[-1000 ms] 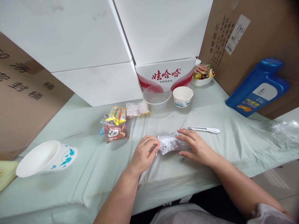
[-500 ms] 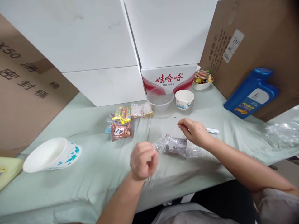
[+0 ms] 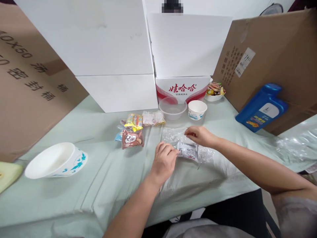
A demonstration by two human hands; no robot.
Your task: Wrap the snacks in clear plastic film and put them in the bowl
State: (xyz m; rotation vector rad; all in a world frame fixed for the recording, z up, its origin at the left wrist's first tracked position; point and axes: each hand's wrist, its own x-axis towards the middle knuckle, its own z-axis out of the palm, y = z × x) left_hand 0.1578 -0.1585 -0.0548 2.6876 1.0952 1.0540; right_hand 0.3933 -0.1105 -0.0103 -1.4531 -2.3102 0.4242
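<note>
A small white snack packet (image 3: 188, 150) lies on the cloth within a sheet of clear plastic wrap (image 3: 170, 135). My right hand (image 3: 201, 136) is above the packet, thumb and fingertips pinched on the wrap's far edge. Left of the packet, my left hand (image 3: 163, 161) has its fingers curled closed on the wrap, fingertips beside the packet's left end. Crumpled wrap (image 3: 207, 154) spreads from the packet's right end. To the left, a brown snack packet (image 3: 132, 139), yellow packets (image 3: 134, 122) and pale wrapped packets (image 3: 153, 118) sit grouped together.
A clear plastic bowl (image 3: 172, 110) and a small paper bowl (image 3: 197, 110) stand behind. Left is a large paper bowl (image 3: 79, 165); at the back right, a bowl of snacks (image 3: 215, 98). A blue bottle (image 3: 262, 107) leans against a cardboard box (image 3: 267, 56). White boxes (image 3: 119, 92) rise behind.
The packet has turned over, from its text-covered side to a whiter face. My left hand has moved right and up, in to the packet. More wrap is spread out behind it.
</note>
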